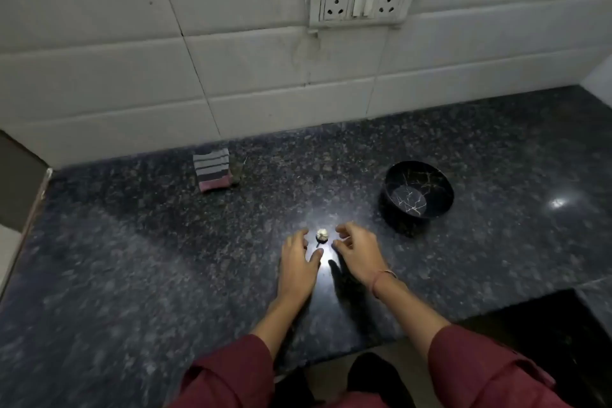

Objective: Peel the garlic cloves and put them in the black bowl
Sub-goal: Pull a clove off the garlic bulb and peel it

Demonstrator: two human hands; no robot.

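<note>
A small white garlic bulb [322, 235] sits on the dark speckled granite counter [149, 242], in a bright patch of reflected light. My left hand [298, 261] lies just to its left, fingers relaxed and apart from it. On the bulb's right, my right hand [356, 248] hovers with loosely curled fingers and holds nothing. Neither hand touches the garlic. The black bowl [418, 190], with white crack-like lines inside, stands empty to the right and further back.
A folded striped cloth [213, 169] lies at the back left near the white tiled wall [132, 59]. A socket panel [361, 1] is on the wall. The counter has a cut-out corner [530, 341] at the front right.
</note>
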